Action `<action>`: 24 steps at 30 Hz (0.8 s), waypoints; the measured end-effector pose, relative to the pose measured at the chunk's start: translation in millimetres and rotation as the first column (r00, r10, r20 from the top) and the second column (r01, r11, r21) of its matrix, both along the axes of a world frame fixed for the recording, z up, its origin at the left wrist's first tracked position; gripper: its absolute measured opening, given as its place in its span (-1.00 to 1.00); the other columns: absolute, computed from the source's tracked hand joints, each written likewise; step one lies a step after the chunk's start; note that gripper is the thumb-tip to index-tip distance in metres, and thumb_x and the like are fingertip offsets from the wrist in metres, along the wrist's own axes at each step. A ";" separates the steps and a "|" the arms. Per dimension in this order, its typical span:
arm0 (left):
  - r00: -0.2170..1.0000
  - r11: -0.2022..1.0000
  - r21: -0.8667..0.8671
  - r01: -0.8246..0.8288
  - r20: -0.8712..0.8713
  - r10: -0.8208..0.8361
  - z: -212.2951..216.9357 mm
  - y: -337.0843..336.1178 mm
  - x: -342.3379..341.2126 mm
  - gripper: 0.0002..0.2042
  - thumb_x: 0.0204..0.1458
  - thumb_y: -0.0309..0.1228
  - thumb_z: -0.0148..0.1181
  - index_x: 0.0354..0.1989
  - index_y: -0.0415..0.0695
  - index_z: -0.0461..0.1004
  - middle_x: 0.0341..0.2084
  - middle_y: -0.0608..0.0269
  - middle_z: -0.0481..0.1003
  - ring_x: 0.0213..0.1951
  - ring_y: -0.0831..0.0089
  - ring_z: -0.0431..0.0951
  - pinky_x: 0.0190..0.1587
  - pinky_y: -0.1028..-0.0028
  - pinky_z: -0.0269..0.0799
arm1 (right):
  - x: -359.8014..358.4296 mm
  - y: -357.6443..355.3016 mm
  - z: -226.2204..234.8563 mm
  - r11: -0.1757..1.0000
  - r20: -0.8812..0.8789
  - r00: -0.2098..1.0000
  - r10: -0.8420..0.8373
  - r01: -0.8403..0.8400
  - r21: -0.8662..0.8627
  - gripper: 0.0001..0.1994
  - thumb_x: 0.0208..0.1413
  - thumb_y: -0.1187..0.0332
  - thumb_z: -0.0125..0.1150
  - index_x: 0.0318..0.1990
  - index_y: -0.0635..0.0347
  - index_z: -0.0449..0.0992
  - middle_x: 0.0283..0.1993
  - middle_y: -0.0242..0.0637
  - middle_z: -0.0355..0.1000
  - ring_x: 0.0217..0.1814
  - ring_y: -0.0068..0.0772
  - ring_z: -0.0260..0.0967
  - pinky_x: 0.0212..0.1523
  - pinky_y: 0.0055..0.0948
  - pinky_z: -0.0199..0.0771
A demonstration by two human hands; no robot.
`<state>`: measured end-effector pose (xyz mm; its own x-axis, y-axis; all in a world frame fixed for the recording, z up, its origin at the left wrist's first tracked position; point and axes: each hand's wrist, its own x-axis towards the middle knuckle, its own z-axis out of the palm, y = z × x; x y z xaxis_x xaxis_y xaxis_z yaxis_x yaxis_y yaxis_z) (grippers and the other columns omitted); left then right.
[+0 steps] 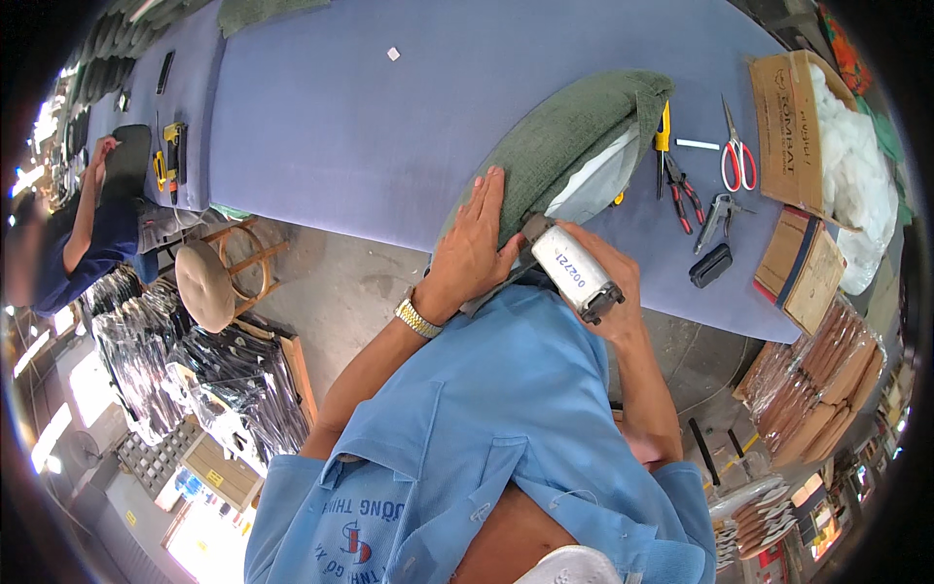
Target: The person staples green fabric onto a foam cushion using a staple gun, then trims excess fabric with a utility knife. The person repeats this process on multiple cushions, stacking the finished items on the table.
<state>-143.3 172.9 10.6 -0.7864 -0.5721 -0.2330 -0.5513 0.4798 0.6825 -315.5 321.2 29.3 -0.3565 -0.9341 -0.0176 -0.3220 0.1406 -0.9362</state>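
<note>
A curved cushion in dark green fabric leans at the near edge of the blue-covered table, its pale underside partly showing on the right. My left hand lies flat on the fabric, fingers stretched out. In my right hand is a white staple gun, its nose against or very close to the cushion's near end. My fingers around its grip are partly hidden by the tool's body. Whether the nose touches the fabric, I cannot tell.
Right of the cushion lie a yellow-handled screwdriver, a white stick, red-handled pliers, scissors, a grey hand tool and a black case. Beyond stands a cardboard box beside white stuffing. Another person works far left.
</note>
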 end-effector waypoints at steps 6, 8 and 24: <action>1.000 0.996 0.088 -0.017 0.026 0.015 2.0 -2.4 -1.0 -0.09 0.15 -0.35 0.29 0.55 -0.34 -0.16 0.52 -0.26 0.00 0.54 -0.16 0.00 0.47 -0.08 0.13 | -7.9 -4.3 6.8 0.995 0.049 0.997 0.055 -0.059 0.078 -0.40 -0.04 0.35 0.45 0.23 0.27 0.53 0.14 0.00 0.59 0.13 -0.06 0.62 0.11 -0.28 0.59; 0.999 0.994 0.105 -0.017 0.036 0.014 4.2 -3.3 -1.2 -0.09 0.13 -0.37 0.29 0.56 -0.33 -0.16 0.53 -0.24 -0.01 0.55 -0.14 -0.01 0.47 -0.09 0.13 | -9.6 -5.3 10.0 0.991 0.083 0.994 0.075 -0.084 0.108 -0.37 -0.07 0.40 0.45 0.25 0.23 0.52 0.15 0.02 0.58 0.16 0.01 0.59 0.13 -0.27 0.56; 0.998 0.994 0.086 -0.061 0.027 0.059 5.1 -8.5 -4.5 -0.07 0.02 -0.52 0.33 0.55 -0.31 -0.10 0.52 -0.20 0.04 0.53 -0.12 0.04 0.47 -0.06 0.14 | 14.4 -9.5 15.1 0.989 -0.014 1.000 -0.004 0.006 0.149 -0.43 0.00 0.40 0.42 0.24 0.24 0.53 0.00 -0.09 0.62 -0.07 -0.19 0.64 -0.06 -0.40 0.57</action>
